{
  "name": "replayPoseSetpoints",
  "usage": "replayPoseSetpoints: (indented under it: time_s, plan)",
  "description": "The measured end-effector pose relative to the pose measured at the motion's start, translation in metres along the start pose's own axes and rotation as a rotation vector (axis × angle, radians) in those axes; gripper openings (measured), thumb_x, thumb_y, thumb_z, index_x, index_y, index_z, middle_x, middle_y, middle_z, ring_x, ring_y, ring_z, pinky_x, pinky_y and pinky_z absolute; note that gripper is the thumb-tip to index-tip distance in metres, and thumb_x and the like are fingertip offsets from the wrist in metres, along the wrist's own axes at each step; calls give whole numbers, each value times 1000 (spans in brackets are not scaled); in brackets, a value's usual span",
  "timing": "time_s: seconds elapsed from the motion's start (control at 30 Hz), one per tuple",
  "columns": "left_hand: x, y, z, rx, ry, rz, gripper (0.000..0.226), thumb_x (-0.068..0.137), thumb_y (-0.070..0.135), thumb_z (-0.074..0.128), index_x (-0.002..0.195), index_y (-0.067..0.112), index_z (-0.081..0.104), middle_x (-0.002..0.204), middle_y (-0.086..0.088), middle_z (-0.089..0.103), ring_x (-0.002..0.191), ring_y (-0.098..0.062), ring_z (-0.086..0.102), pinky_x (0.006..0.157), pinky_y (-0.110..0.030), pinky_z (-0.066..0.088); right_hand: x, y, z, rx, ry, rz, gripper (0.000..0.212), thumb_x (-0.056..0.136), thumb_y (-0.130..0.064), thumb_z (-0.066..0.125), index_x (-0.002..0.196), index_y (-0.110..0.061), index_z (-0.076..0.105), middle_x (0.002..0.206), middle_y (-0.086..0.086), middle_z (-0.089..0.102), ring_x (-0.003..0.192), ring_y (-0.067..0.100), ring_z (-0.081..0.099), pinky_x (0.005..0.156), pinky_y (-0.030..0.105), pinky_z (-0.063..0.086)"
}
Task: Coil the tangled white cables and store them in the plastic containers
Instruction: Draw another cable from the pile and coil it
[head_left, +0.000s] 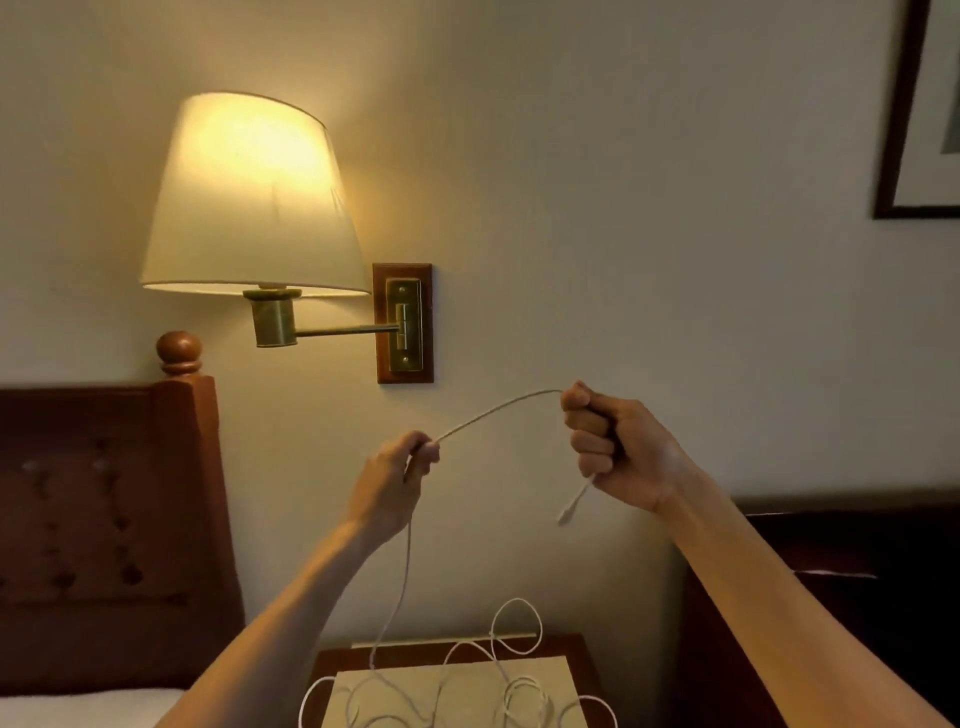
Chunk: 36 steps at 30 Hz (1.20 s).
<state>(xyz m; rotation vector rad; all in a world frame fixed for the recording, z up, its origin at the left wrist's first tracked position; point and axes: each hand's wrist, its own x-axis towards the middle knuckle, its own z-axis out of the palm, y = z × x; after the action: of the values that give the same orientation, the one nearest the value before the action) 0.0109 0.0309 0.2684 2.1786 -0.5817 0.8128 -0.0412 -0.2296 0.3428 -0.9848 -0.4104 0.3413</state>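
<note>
We see a lit wall lamp (254, 197) above a nightstand (582, 654) strewn with what look like tangled loops. Our right hand (618, 447) fists the white cable (498, 408) near its plug (569, 512); our left hand (400, 478) pinches it lower.

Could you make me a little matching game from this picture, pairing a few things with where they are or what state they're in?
Things:
1. lamp
2. cable plug end
3. loose cable loops
4. picture frame

Places or states:
A. dangling below the right hand
B. lying tangled on the small table
C. lit, on a wall arm
D. at the upper right edge, partly cut off

Pairs: 1-C, 2-A, 3-B, 4-D
</note>
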Motion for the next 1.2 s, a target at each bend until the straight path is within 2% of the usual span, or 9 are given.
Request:
replayPoseSetpoints:
  time_s: [0.1, 0.2, 0.33, 0.43, 0.67, 0.8, 0.97, 1.1, 1.2]
  plan:
    - [-40, -12, 33, -124, -146, -83, 34, 98, 49, 38, 70, 35, 51, 63, 11, 49, 60, -5, 43, 61, -31, 37, 3, -23, 2, 25, 47, -120, 31, 101, -30, 35, 75, -17, 48, 55, -9, 13, 44, 8, 8, 33, 19, 15]
    - [-63, -14, 55, -56, -184, -71, 39, 86, 66, 34, 72, 34, 52, 59, 12, 50, 56, -6, 44, 58, -38, 38, 4, -35, 3, -53, 98, -175, 30, 103, -24, 34, 85, -12, 53, 58, -6, 19, 48, 9, 17, 42, 21, 23]
    - [-49, 29, 43, 61, -303, 135, 41, 96, 50, 39, 65, 23, 42, 52, 9, 40, 50, -7, 35, 53, -33, 30, 7, -31, 6, -359, 172, -226, 31, 105, -19, 34, 107, -2, 60, 66, 3, 48, 58, 13, 44, 59, 27, 39]
    - [-27, 69, 19, 130, -393, 299, 46, 100, 44, 40, 61, 20, 39, 50, 7, 40, 46, -11, 38, 49, -25, 28, 7, -18, 14, -597, 169, -245, 35, 105, -20, 39, 109, 6, 61, 81, 15, 67, 70, 24, 65, 67, 32, 57]
    - [7, 122, -32, -33, -224, 516, 28, 101, 33, 45, 77, 31, 58, 54, 21, 48, 46, -11, 51, 49, -13, 33, 0, 4, 31, -793, 35, -192, 38, 105, -21, 38, 90, -4, 69, 70, 13, 68, 61, 22, 65, 61, 28, 54]
    - [20, 125, -44, -47, -40, 530, 29, 101, 32, 45, 74, 42, 47, 54, 19, 44, 50, -10, 50, 50, -15, 36, -5, 7, 43, -618, -49, -184, 44, 105, -13, 29, 82, -5, 67, 59, 14, 57, 46, 22, 51, 51, 28, 46]
    - [35, 117, -56, -101, 151, 453, 31, 100, 31, 45, 73, 18, 55, 56, 0, 51, 52, -18, 51, 49, -21, 40, -12, 10, 56, -217, -256, -44, 41, 104, -20, 25, 91, -3, 60, 50, 2, 43, 40, 12, 39, 41, 21, 38]
    - [33, 104, -55, -157, 118, 382, 33, 100, 27, 45, 74, 10, 57, 59, -2, 53, 56, -17, 51, 55, -14, 38, -11, 4, 60, -3, -412, -15, 36, 104, -21, 27, 89, -8, 56, 49, -4, 45, 40, 7, 42, 43, 20, 38]
    - [18, 78, -49, -234, 49, 262, 34, 99, 27, 45, 69, 15, 54, 57, 7, 48, 54, -12, 43, 54, -17, 34, -11, -8, 59, 118, -380, -37, 33, 103, -25, 34, 85, -10, 56, 49, -6, 44, 40, 5, 42, 43, 18, 39]
